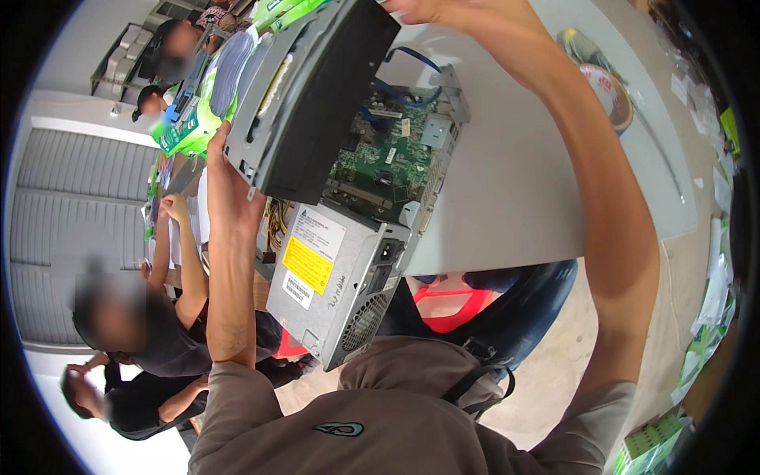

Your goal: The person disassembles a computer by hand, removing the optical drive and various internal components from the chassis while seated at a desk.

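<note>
Fingers of the left hand (226,186) and right hand (443,12) are gripping the drive cage (309,95), lifting it clear of the open computer case (372,206) lying on the counter (522,182); power supply (332,277) is remaining installed.

The drive cage (297,87) held at twelve o'clock is dull grey sheet metal with a matt black plastic face. Below it the circuit board (388,154) shows glossy green laminate, crossed by smooth blue cables (412,75). The power supply (340,281) at six o'clock is brushed grey metal — a perforated grille at its corner — and carries paper labels, one yellow. The table (522,182) looks smooth and matt, pale grey. At two o'clock a tape roll (606,91) appears glossy. The person's sleeve (237,412) is soft brown cloth; the red stool (451,309) is shiny plastic.
</note>
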`<state>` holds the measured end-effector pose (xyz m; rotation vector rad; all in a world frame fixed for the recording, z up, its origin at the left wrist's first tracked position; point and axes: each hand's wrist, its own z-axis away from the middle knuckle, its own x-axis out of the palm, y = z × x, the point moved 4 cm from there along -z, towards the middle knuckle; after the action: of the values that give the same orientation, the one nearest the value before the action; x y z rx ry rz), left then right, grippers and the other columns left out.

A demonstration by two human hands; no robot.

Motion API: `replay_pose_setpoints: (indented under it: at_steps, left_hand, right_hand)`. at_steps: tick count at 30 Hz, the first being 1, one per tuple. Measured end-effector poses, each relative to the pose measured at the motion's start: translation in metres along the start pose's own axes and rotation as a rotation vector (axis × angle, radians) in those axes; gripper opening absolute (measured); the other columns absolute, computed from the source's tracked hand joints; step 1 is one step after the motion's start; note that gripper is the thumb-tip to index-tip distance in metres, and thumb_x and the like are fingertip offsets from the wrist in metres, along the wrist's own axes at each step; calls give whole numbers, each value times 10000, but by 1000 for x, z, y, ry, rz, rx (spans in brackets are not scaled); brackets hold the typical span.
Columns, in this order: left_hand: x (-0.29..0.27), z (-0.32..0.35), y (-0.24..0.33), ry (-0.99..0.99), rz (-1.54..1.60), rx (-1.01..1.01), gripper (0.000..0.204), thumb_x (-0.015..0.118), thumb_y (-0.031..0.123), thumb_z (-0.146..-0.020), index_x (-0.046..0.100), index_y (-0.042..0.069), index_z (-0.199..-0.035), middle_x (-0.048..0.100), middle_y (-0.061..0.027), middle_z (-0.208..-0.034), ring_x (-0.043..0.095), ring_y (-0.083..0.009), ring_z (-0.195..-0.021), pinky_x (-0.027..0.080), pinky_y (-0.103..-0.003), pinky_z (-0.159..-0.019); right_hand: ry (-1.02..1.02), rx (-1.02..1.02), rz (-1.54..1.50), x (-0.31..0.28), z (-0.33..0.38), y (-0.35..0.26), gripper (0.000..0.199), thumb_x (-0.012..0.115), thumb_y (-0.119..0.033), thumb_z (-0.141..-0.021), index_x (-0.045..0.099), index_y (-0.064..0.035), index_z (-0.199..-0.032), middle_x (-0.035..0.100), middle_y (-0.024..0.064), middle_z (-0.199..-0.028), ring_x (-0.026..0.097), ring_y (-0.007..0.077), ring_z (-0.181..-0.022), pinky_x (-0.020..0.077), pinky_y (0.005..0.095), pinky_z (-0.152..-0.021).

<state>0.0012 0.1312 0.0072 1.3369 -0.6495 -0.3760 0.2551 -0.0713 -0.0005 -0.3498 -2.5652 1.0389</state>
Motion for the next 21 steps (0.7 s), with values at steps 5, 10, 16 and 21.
replay_pose_setpoints:
  at_steps: [5, 10, 16, 21]
  left_hand:
    - [-1, -5, 15, -9, 176, 70, 471, 591, 374, -933, 584, 47, -1272, 672, -117, -1181, 666, -245, -1029, 528, -388, -921]
    - [-51, 2, 33, -35, 284, 183, 444, 589, 377, -934, 626, 57, -1239, 678, -95, -1191, 655, -241, -1065, 525, -376, -931]
    - [-69, 22, 43, -128, 563, 240, 327, 554, 83, -957, 569, -3, -1271, 590, -155, -1292, 594, -279, -1157, 555, -258, -702]
    - [-115, 43, 35, 144, 543, 214, 319, 517, 185, -1001, 577, 29, -1273, 629, -120, -1236, 616, -253, -1116, 570, -258, -701]
  right_hand:
    - [-335, 129, -121, -58, 8, -13, 319, 690, -223, -933, 594, -16, -1155, 666, 105, -994, 646, 142, -950, 513, 245, -815]
    - [224, 284, 290, -5, 10, 11, 414, 523, -383, -1008, 658, -16, -1143, 711, 101, -836, 674, 167, -730, 539, 280, -704]
    - [109, 384, 442, -9, 16, 32, 404, 568, -358, -990, 673, 26, -919, 661, 86, -711, 638, 142, -635, 525, 264, -647]
    - [190, 412, 444, 1, 19, 30, 391, 574, -338, -990, 648, 19, -849, 630, 69, -663, 598, 126, -586, 485, 251, -593]
